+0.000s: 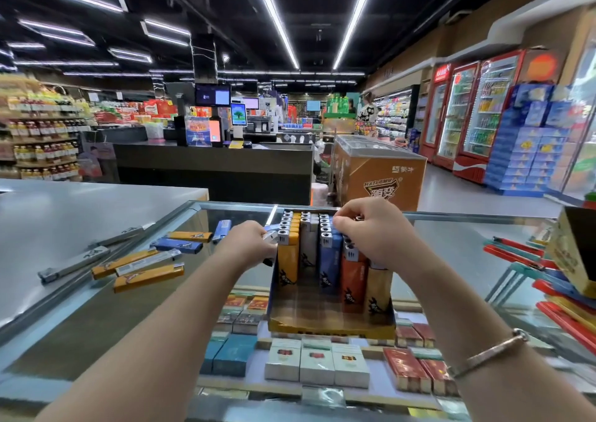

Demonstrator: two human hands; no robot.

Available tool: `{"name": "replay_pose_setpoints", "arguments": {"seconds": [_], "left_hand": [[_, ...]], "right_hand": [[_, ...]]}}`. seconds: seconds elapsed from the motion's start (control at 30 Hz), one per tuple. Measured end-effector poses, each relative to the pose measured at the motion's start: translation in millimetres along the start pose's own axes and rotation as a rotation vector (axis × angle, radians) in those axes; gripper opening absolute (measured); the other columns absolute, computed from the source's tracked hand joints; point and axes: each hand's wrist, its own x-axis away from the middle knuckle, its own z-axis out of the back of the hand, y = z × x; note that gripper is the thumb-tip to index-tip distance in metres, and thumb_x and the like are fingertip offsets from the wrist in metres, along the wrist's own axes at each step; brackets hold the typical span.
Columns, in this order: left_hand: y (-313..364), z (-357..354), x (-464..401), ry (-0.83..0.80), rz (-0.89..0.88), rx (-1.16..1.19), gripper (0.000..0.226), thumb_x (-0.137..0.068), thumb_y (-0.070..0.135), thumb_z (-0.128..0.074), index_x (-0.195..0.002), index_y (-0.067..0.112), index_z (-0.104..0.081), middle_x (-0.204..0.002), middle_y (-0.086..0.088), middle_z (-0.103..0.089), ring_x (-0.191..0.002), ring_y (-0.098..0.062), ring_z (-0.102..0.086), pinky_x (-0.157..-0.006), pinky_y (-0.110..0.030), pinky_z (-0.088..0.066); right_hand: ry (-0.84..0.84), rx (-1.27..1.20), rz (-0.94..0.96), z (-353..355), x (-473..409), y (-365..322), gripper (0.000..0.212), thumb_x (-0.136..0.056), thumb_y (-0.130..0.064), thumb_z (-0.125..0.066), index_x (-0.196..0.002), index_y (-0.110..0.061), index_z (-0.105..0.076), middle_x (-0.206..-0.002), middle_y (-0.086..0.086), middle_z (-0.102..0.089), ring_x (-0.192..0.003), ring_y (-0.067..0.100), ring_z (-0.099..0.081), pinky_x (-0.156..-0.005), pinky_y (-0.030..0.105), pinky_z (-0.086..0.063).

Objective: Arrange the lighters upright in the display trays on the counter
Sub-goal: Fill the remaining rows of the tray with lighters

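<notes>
A cardboard display tray (pixel 332 325) stands on the glass counter (pixel 451 247), holding upright lighters (pixel 329 254) in yellow, white, blue and orange rows. My left hand (pixel 248 244) is at the tray's left side, closed on a blue lighter (pixel 271 233) next to the yellow row. My right hand (pixel 371 228) rests on top of the right rows, fingers pinching the metal head of a lighter there. Several loose lighters (pixel 148 266) lie flat on the glass to the left, yellow, blue and white.
Cigarette packs (pixel 317 365) show under the glass. Long red and teal lighters (pixel 529 260) and a yellow box (pixel 571 250) sit at the right edge. A grey freezer lid (pixel 64 215) lies to the left. Behind are a checkout counter and an orange freezer (pixel 380 170).
</notes>
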Motion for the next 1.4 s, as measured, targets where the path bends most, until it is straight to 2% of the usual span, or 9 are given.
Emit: {"name": "replay_pose_setpoints", "arguments": {"seconds": [0.17,0.3,0.43,0.57,0.77,0.93,1.13,1.27,1.4], "left_hand": [[-6,3,-1,-0.09,0.036,-0.064,0.009,-0.081,0.02,-0.06,-0.076,0.014,-0.056,-0.075,-0.005,-0.057,-0.069,-0.015,-0.054,-0.056,-0.025,-0.041],[-14,5,-3,0.074,0.07,-0.107,0.02,-0.08,0.033,-0.058,-0.088,0.015,-0.055,-0.079,-0.003,-0.057,-0.07,-0.015,-0.056,-0.057,-0.029,-0.044],[-12,12,-18,0.237,0.047,-0.064,0.023,-0.085,0.037,-0.052,-0.099,0.021,-0.046,-0.08,0.0,-0.054,-0.07,-0.016,-0.056,-0.06,-0.03,-0.049],[-2,2,-34,0.249,-0.036,-0.262,0.021,-0.089,0.032,-0.048,-0.108,0.025,-0.045,-0.083,0.0,-0.053,-0.07,-0.014,-0.052,-0.054,-0.027,-0.04],[10,-15,-47,0.066,0.067,-0.399,0.05,-0.09,0.029,-0.052,-0.135,0.021,-0.033,-0.136,-0.019,-0.037,-0.117,-0.035,-0.046,-0.076,-0.034,-0.045],[8,-19,-50,-0.009,0.01,-0.435,0.05,-0.093,0.025,-0.047,-0.137,0.013,-0.026,-0.137,-0.017,-0.043,-0.125,-0.034,-0.04,-0.103,-0.045,-0.035],[1,-23,-50,0.02,-0.067,-0.447,0.044,-0.094,0.031,-0.048,-0.132,0.013,-0.039,-0.132,-0.014,-0.042,-0.12,-0.029,-0.04,-0.093,-0.037,-0.039],[4,-17,-50,0.031,-0.044,-0.316,0.028,-0.091,0.026,-0.052,-0.114,0.011,-0.051,-0.092,-0.004,-0.053,-0.071,-0.011,-0.051,-0.05,-0.019,-0.034],[7,-8,-48,-0.016,0.019,-0.227,0.013,-0.087,0.02,-0.057,-0.095,0.012,-0.052,-0.078,-0.002,-0.056,-0.062,-0.01,-0.052,-0.044,-0.02,-0.031]], "right_hand": [[0.001,-0.044,-0.012,0,1,-2,0.016,-0.091,-0.026,-0.056,-0.084,-0.02,-0.07,-0.08,-0.008,-0.064,-0.079,0.007,-0.055,-0.061,0.019,-0.041],[0.005,-0.069,-0.058,0,2,-3,0.017,-0.091,-0.025,-0.056,-0.076,-0.026,-0.064,-0.082,-0.007,-0.062,-0.097,0.021,-0.052,-0.082,0.038,-0.046],[0.001,-0.102,-0.065,0,1,-4,0.016,-0.091,-0.024,-0.057,-0.077,-0.025,-0.064,-0.082,-0.007,-0.061,-0.09,0.016,-0.054,-0.069,0.027,-0.043],[0.011,-0.109,-0.044,-1,1,-2,0.013,-0.09,-0.023,-0.058,-0.08,-0.021,-0.065,-0.086,-0.005,-0.06,-0.083,0.009,-0.053,-0.068,0.023,-0.041],[0.01,-0.088,-0.023,-1,1,-1,0.013,-0.091,-0.023,-0.058,-0.08,-0.021,-0.066,-0.079,-0.007,-0.062,-0.073,0.004,-0.056,-0.055,0.01,-0.036],[0.011,-0.073,-0.038,0,2,-1,0.014,-0.091,-0.025,-0.056,-0.085,-0.02,-0.068,-0.088,-0.003,-0.063,-0.091,0.014,-0.054,-0.076,0.029,-0.047],[-0.001,-0.07,-0.073,0,3,-3,0.016,-0.091,-0.025,-0.055,-0.088,-0.02,-0.069,-0.094,-0.003,-0.064,-0.103,0.02,-0.051,-0.088,0.041,-0.046],[-0.01,-0.077,-0.081,0,3,-3,0.015,-0.092,-0.025,-0.055,-0.087,-0.02,-0.068,-0.094,-0.003,-0.063,-0.103,0.02,-0.051,-0.088,0.042,-0.046],[-0.007,-0.081,-0.077,0,3,-4,0.014,-0.091,-0.025,-0.055,-0.086,-0.021,-0.067,-0.094,-0.002,-0.062,-0.102,0.02,-0.051,-0.087,0.04,-0.046]]}}
